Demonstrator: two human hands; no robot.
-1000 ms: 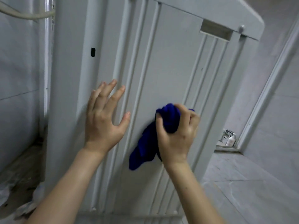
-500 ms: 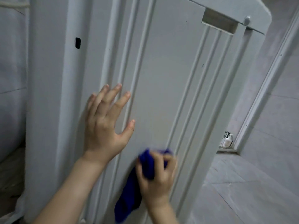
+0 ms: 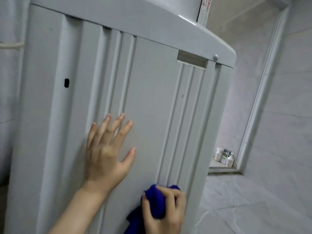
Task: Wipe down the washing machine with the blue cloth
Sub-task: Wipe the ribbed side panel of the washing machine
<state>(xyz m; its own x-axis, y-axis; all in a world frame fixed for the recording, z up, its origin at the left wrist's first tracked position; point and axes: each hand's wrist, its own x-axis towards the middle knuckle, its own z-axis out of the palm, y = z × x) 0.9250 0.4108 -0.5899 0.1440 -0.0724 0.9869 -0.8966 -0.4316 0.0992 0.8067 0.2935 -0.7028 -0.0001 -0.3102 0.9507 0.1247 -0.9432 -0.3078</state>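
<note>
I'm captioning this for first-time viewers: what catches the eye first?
The vivid blue cloth, bunched in the right hand at the bottom, stands out against the ribbed grey side of the washing machine. Next comes the left hand, spread flat on that side, left of centre.

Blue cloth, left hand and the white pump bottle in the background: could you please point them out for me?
blue cloth (image 3: pixel 156 206): head view, on its bunched upper part.
left hand (image 3: pixel 106 155): head view, on the back of the hand.
white pump bottle (image 3: pixel 230 160): head view, on its body.
</note>
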